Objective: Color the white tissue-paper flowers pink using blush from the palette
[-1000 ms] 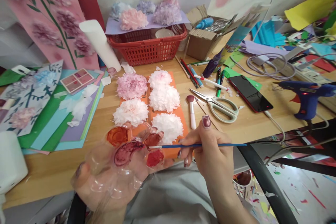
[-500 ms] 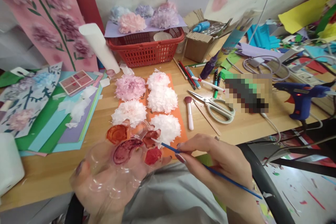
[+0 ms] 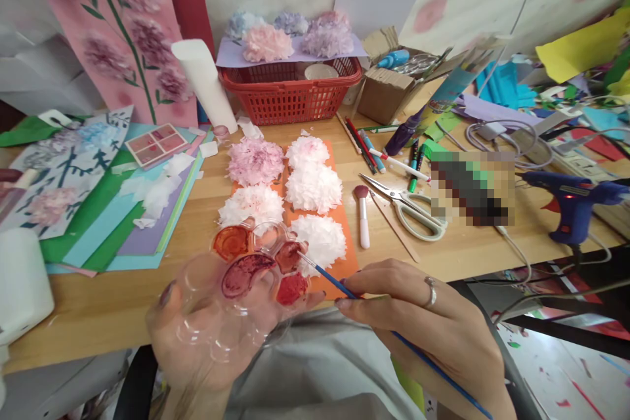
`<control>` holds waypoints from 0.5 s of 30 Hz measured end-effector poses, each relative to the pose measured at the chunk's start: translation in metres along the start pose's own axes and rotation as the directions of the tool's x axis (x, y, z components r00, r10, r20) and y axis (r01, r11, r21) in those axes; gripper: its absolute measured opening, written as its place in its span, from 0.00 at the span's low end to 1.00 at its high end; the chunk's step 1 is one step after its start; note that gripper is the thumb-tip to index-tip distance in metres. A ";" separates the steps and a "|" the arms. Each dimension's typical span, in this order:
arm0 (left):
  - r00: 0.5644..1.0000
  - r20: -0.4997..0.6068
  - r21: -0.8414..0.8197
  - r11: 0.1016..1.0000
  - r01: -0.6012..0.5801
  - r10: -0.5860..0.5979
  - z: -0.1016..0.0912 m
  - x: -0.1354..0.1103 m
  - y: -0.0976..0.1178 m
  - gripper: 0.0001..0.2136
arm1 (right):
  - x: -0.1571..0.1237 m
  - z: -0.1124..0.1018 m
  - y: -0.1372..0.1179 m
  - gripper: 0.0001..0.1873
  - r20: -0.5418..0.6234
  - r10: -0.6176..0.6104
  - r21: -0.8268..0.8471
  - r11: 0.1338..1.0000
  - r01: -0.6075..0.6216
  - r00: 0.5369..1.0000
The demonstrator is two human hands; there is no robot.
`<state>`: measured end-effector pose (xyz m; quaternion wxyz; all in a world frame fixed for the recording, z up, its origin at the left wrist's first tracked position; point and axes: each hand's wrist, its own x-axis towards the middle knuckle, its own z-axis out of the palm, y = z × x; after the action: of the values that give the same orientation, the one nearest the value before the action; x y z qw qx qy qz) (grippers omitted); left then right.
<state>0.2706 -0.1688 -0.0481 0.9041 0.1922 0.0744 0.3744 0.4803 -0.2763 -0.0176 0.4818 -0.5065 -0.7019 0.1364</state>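
A clear plastic paint palette (image 3: 197, 272) rests in my left hand (image 3: 197, 348), which holds it from below with the fingers at its rim. Orange, dark pink and red paint fills several of its wells. Pinched in my right hand (image 3: 413, 321) is a thin paintbrush (image 3: 331, 279) with a blue handle, its tip at the brownish-red well. Beyond the palette, white paper flowers (image 3: 314, 187) and a pink-tinted paper flower (image 3: 256, 161) sit on orange paper (image 3: 350, 269). The palette hides part of the nearest left flower's lower edge.
A makeup brush (image 3: 362, 216), scissors (image 3: 408, 207) and pens (image 3: 367, 147) lie right of the flowers. Farther right stands a blue glue gun (image 3: 566, 203). Coloured paper sheets (image 3: 113, 230) cover the left side. A red basket (image 3: 290, 102) stands at the back.
The view has shifted, so most things sit farther right. The brush tip stays at the brownish-red well, and both hands keep their hold.
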 end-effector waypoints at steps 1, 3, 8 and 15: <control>1.000 0.018 0.002 1.000 0.002 -0.002 -0.001 0.000 0.000 0.12 | 0.001 -0.001 -0.002 0.16 -0.013 -0.007 0.013 1.000 0.007 1.000; 1.000 0.024 -0.001 1.000 -0.011 0.011 -0.004 -0.001 0.000 0.14 | 0.003 -0.002 -0.008 0.16 -0.036 0.019 0.051 0.999 -0.017 0.999; 0.998 -0.018 0.022 0.998 -0.053 0.054 -0.005 -0.005 -0.001 0.15 | 0.001 0.002 -0.015 0.11 -0.019 0.122 0.137 0.983 -0.118 0.992; 0.990 -0.037 0.129 0.983 -0.128 0.134 0.002 -0.002 -0.003 0.15 | 0.007 0.006 -0.012 0.11 -0.020 0.099 0.084 0.992 -0.097 0.995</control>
<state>0.2723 -0.1728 -0.0474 0.8616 0.2447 0.1058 0.4320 0.4683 -0.2741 -0.0082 0.5036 -0.5215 -0.6641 0.1825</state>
